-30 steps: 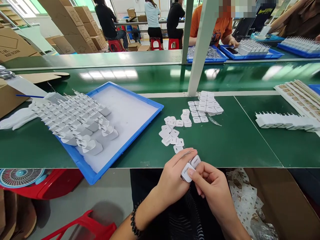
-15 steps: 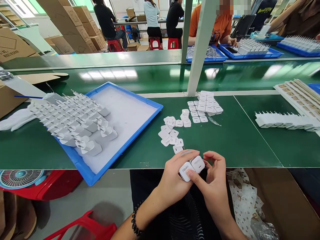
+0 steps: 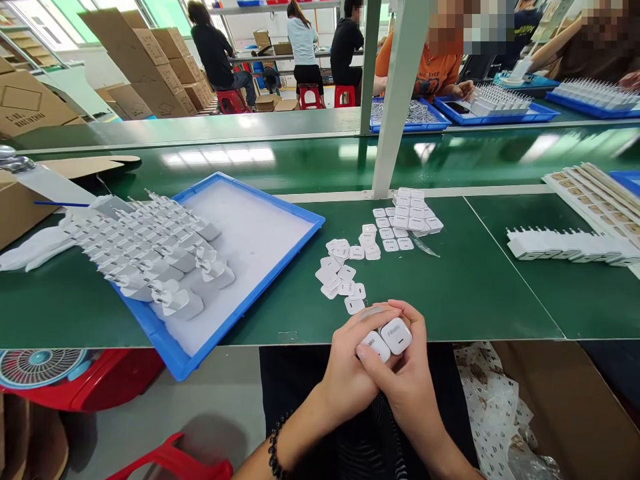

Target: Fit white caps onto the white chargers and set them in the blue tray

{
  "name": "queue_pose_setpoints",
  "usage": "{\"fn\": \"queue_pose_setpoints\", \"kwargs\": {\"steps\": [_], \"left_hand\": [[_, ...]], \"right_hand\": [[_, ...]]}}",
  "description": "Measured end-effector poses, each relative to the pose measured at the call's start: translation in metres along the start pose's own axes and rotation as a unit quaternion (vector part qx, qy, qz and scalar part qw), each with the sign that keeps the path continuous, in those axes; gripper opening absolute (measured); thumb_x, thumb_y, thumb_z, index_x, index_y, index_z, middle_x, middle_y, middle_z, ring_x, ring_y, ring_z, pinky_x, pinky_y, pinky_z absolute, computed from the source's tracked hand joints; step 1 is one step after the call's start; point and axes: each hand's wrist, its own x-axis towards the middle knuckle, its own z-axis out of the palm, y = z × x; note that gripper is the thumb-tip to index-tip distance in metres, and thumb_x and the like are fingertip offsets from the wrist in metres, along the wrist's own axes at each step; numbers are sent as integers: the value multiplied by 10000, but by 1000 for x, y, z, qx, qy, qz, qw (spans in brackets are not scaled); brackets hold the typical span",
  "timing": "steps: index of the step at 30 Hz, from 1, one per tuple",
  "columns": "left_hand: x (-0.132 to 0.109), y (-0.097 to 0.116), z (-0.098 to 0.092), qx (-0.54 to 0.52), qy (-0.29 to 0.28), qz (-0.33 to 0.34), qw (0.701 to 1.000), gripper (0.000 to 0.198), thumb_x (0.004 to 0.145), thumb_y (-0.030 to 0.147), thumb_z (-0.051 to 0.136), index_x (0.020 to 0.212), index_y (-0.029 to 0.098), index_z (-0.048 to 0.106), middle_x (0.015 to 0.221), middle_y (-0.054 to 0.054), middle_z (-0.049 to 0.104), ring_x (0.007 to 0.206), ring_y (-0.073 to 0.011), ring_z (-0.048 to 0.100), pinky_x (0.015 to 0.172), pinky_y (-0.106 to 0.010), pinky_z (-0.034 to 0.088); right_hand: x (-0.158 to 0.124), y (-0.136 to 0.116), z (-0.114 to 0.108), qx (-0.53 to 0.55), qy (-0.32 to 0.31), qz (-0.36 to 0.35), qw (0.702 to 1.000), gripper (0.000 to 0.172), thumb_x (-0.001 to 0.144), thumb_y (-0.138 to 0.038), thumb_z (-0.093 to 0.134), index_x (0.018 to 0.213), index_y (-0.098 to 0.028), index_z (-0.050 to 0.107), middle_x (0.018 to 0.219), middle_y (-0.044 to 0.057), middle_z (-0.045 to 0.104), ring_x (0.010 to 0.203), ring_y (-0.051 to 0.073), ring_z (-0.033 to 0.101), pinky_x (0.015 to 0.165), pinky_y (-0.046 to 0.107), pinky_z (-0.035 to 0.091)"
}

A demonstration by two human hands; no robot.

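Observation:
Two white plug chargers sit side by side between my hands, their rounded square faces turned up and printed with grey lettering. A small dark slot shows on the right-hand one. My left hand is closed around the pair from the left. From the right, my right hand wraps the chargers, its thumb lying across the lower edge of the left-hand one. The prongs and undersides are hidden in my palms. Just beyond my hands, loose white square face pieces with rounded corners lie scattered on the green table.
At left, a blue-rimmed tray holds rows of white plug chargers. More square pieces are stacked near the post. A row of chargers stands at right. Several people work beyond the bench.
My right hand has closed in around the chargers, its fingers now curled behind them. The right-hand charger has turned more face-up, and my thumb covers more of the left one. The view has tilted slightly upward.

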Motion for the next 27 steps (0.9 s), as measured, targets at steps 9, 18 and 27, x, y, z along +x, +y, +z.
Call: {"fn": "queue_pose_setpoints", "kwargs": {"steps": [9, 18, 27], "left_hand": [[-6, 0, -8, 53, 8, 85, 995, 394, 754, 96, 682, 1129, 206, 638, 1084, -80, 721, 1027, -220, 680, 925, -372, 575], [-6, 20, -44, 216, -102, 184, 953, 473, 795, 53, 546, 1256, 149, 501, 1196, -142, 650, 1173, -208, 606, 995, -307, 534], [71, -15, -168, 741, -139, 98, 650, 267, 764, -53, 425, 820, 91, 643, 837, -176, 687, 849, -283, 677, 804, -445, 539]], "right_hand": [[1, 12, -12, -37, -20, -2, 999, 322, 906, -449, 539, 1156, -252, 584, 1174, 62, 634, 1069, 236, 602, 897, 340, 498], [14, 25, -26, 118, -75, 138, 981, 603, 875, -655, 455, 1332, -267, 514, 1242, 104, 659, 1195, 312, 577, 966, 440, 488], [35, 28, -48, 67, -161, 133, 976, 462, 861, -547, 586, 1148, -192, 659, 1088, 115, 704, 1104, 307, 620, 914, 407, 542]]}}
